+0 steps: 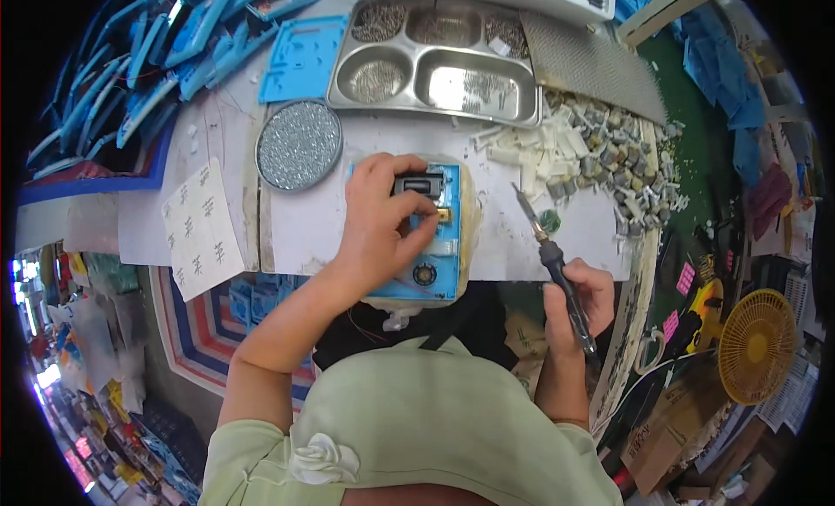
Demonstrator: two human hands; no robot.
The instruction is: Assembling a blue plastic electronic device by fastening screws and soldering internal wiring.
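Observation:
My left hand (pixel 378 223) reaches over a blue plastic housing (pixel 444 276) lying in front of me. Its thumb and forefinger are pinched at a small brass-coloured part (pixel 444 216) inside the housing; the fingertips partly cover it. Above that part sits a black rectangular piece (pixel 420 186), and lower down a round dark component (pixel 424 274). The housing rests on a yellowish pad (pixel 470 223). To the right, my right hand (pixel 581 306) is closed around the black handle of a soldering iron (pixel 557 267). Its metal tip points up and away, apart from the housing.
A steel compartment tray (pixel 409 109) of small metal parts stands at the back, beside a round dish of silvery bits (pixel 299 145). White and grey parts (pixel 591 154) are heaped right. Blue housings (pixel 174 49) pile up far left. A handwritten sheet (pixel 203 230) lies left.

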